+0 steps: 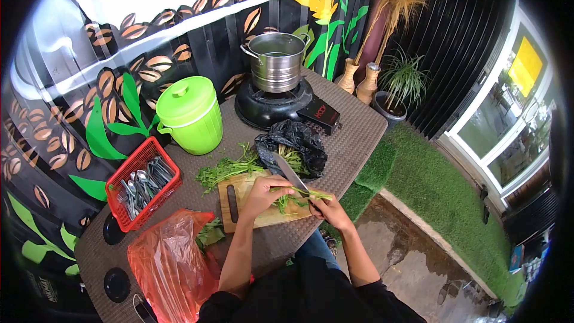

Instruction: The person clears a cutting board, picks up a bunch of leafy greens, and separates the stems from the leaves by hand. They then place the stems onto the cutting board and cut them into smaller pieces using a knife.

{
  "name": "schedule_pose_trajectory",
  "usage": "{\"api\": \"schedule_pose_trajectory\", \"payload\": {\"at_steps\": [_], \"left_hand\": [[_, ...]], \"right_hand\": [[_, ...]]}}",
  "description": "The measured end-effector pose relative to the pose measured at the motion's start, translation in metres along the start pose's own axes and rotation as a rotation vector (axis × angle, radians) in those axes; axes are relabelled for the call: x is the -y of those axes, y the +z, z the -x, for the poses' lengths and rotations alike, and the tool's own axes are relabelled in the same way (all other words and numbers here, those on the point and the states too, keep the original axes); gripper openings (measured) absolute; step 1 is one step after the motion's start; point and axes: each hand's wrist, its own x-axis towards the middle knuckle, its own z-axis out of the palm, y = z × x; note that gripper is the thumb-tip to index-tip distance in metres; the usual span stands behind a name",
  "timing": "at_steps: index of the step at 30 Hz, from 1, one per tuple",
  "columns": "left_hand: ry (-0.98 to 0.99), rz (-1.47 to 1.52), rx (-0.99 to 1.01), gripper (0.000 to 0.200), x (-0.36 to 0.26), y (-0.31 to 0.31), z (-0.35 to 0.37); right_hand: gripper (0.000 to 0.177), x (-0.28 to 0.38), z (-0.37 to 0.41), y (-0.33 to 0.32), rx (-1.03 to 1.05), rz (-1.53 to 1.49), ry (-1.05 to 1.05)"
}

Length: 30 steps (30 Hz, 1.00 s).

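Observation:
My left hand (266, 195) is closed in a pinch on thin green herb stalks (321, 194), which stretch across to my right hand. My right hand (330, 210) grips a knife (291, 173), its broad blade pointing up and to the left, beside the stalks. Both hands are above a wooden cutting board (263, 222) with a slot handle at its left end. Some cut green bits lie on the board under the knife. Leafy herbs (224, 172) spread along the board's far edge. Just behind them, a crumpled black plastic bag (299, 142) holds more stems.
A metal pot (275, 66) stands on a black gas stove (263, 107) at the back. To its left are a lidded green bucket (190, 116) and a red basket (143, 182) of cutlery. A red plastic bag (170, 263) lies front left. The table's right edge (365, 149) borders artificial grass.

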Motion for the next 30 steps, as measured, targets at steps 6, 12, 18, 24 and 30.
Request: {"api": "schedule_pose_trajectory", "payload": {"at_steps": [6,12,18,24,30], "left_hand": [[-0.006,0.018,0.021,0.012,-0.002,0.004,0.0],[-0.011,0.033,0.058,0.01,-0.005,0.005,0.0],[-0.059,0.047,0.103,0.008,-0.003,0.004,0.0],[-0.064,0.065,0.11,0.01,0.003,0.004,0.001],[-0.093,0.087,0.129,0.017,0.002,0.004,0.001]], "right_hand": [[0.036,-0.005,0.001,0.004,-0.037,0.001,-0.025],[0.035,-0.009,0.002,0.002,-0.018,0.004,-0.067],[0.029,-0.009,0.005,0.001,-0.027,-0.009,-0.011],[0.031,-0.008,0.005,-0.002,0.04,-0.098,0.049],[0.041,0.005,0.008,0.01,0.012,-0.103,0.093]]}}
